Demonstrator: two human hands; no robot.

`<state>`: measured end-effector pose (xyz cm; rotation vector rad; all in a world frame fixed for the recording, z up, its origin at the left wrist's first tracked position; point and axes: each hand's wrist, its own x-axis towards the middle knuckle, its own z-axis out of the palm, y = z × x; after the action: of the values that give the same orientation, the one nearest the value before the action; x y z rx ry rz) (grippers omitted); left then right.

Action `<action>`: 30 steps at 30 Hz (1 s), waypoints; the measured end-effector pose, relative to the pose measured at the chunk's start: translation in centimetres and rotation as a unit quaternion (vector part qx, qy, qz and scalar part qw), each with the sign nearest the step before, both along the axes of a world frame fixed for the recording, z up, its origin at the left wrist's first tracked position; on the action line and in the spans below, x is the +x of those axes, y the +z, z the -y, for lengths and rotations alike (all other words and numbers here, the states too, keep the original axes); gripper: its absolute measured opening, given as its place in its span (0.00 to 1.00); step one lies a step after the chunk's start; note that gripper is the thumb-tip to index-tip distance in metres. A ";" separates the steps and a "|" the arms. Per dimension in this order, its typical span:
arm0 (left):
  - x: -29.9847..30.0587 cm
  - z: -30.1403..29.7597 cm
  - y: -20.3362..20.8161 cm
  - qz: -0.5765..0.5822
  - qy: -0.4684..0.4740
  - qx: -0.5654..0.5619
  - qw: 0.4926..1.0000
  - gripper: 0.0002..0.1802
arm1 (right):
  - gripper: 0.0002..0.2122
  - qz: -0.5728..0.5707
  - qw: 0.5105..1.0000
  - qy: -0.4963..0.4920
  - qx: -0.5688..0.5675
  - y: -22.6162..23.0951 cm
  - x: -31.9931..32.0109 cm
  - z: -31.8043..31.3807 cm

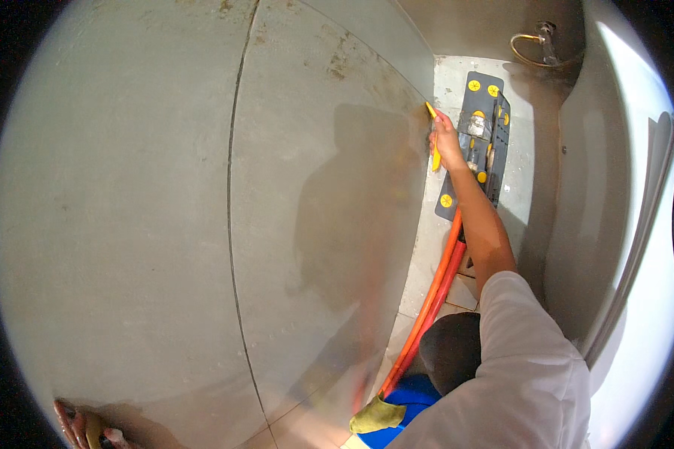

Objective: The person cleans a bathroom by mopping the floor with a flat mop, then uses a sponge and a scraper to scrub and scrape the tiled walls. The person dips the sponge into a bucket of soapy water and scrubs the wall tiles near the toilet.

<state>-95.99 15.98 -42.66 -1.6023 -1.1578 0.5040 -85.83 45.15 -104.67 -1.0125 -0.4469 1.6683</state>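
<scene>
My right hand (445, 139), at the end of an outstretched arm, is closed round a slim yellow hand tool (436, 159) whose exact kind I cannot make out. The tool's tip touches or nearly touches the edge of a large grey panel (150, 224). Just right of that hand lies a dark grey flat mop head (447, 187) with yellow discs, partly hidden by my forearm. At the lower left corner, my left hand (90, 430) rests against the panel with its fingers apart; the picture's dark rim cuts part of it off.
Orange and red poles (436, 288) run from near the mop head toward a blue bucket (408, 396) with an olive cloth (379, 415) over its rim. A pipe fitting (548, 45) sticks out at the far right. A curved pale wall (599, 165) bounds the narrow space.
</scene>
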 end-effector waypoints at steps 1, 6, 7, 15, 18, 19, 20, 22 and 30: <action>-0.1 0.1 0.2 0.005 0.009 0.003 1.000 0.25 | 0.18 -0.019 1.000 0.003 -0.004 0.5 0.0 -0.5; 0.4 -0.4 0.2 0.006 0.014 0.001 1.000 0.25 | 0.18 0.021 0.993 0.108 -0.035 3.9 0.0 3.7; 0.3 -0.4 0.1 0.007 0.018 -0.011 1.000 0.25 | 0.18 0.033 0.992 0.114 -0.049 3.5 0.4 4.4; 0.1 -0.2 -0.2 -0.017 0.021 0.013 1.000 0.27 | 0.17 0.019 0.997 0.074 0.019 7.6 -1.3 6.0; -0.6 0.2 0.0 -0.012 0.002 0.020 1.000 0.27 | 0.16 -0.015 0.968 0.049 0.244 14.6 -1.4 5.8; -0.9 0.5 0.1 -0.007 -0.004 0.017 1.000 0.27 | 0.16 0.013 0.958 0.067 0.278 17.4 -1.0 4.4; -1.1 0.6 0.0 0.011 -0.002 0.010 1.000 0.27 | 0.16 0.048 0.943 0.079 0.319 20.3 0.0 1.9; -1.1 0.6 0.2 0.039 0.010 -0.006 0.999 0.27 | 0.15 0.018 0.911 0.079 0.404 23.0 -0.1 -0.3; -0.3 1.8 1.4 0.007 0.091 0.051 0.995 0.21 | 0.14 0.123 0.910 0.040 0.393 8.4 1.3 1.5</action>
<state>-96.33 14.22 -41.29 -1.4224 -1.3266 0.5416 -84.53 43.62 -96.30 -0.5870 -1.2259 1.2345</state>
